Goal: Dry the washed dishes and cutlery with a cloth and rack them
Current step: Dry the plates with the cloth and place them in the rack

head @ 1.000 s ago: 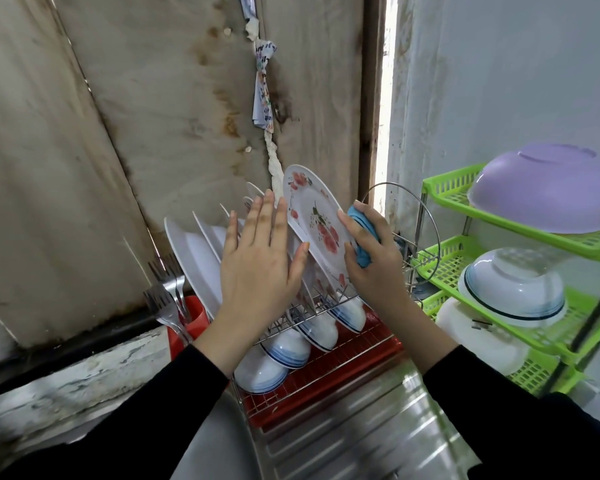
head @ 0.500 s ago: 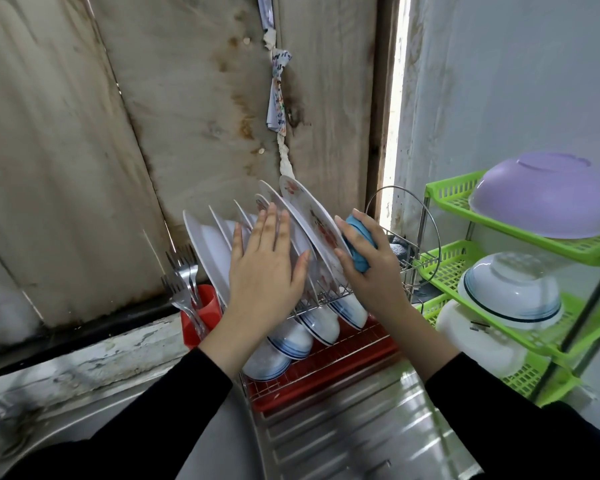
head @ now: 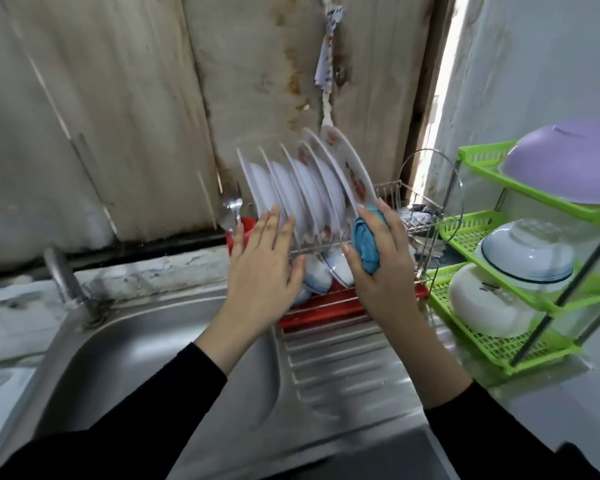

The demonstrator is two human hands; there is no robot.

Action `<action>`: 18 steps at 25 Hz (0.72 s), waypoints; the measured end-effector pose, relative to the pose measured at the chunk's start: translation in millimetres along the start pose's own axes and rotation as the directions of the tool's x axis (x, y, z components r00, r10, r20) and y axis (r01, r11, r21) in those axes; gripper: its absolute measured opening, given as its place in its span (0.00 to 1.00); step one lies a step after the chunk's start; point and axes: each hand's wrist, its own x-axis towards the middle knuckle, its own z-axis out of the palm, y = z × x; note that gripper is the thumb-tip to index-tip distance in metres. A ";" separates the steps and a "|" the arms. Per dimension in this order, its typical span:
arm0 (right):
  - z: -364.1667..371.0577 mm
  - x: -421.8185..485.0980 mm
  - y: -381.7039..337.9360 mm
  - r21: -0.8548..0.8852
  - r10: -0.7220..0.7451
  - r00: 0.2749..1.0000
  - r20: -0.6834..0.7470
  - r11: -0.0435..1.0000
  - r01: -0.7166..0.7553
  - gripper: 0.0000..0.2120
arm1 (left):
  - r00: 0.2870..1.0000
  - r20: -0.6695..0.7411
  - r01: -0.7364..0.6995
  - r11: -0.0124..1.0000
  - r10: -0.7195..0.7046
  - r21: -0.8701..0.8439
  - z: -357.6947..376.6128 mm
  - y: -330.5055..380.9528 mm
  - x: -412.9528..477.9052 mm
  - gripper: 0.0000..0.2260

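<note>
Since a second ago the floral plate has gone from being held up between the hands to standing in the rack. It is last on the right of the row of white plates and leans the same way as them. Both hands have dropped to the plates' lower edges.

The left hand is flat with straight fingers and holds nothing. Its fingertips lie in front of the lower rims of the white plates, though whether they touch cannot be told. The right hand is curled round a bunched blue cloth, which sits close against the floral plate's bottom edge.

Bowls lie tipped under the plates, above a red tray. Cutlery stands in a red holder at the rack's left end. The rack sits on the drainboard of a steel sink with a tap. To the right, a green shelf carries an upturned purple bowl and white bowls below.
</note>
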 end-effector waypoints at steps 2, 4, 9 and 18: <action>7.7 -25.2 -8.6 0.044 0.031 0.997 0.069 0.998 -0.034 0.22 | 0.999 0.030 0.027 1.000 -0.027 0.004 1.4 -10.8 -30.1 0.28; 19.7 -52.1 -20.1 0.093 0.053 0.989 0.140 0.993 -0.066 0.21 | 0.992 0.098 0.080 0.996 -0.084 0.034 0.9 -24.2 -63.4 0.29; 55.5 -107.5 -60.5 0.170 0.124 0.912 0.392 0.964 -0.204 0.22 | 0.955 0.176 0.212 0.965 -0.238 0.157 -6.0 -63.7 -142.4 0.28; 158.3 -168.4 -172.7 0.325 -0.037 0.737 0.675 0.912 -0.252 0.21 | 0.790 0.251 0.481 0.819 -0.560 0.314 -31.5 -177.3 -261.3 0.28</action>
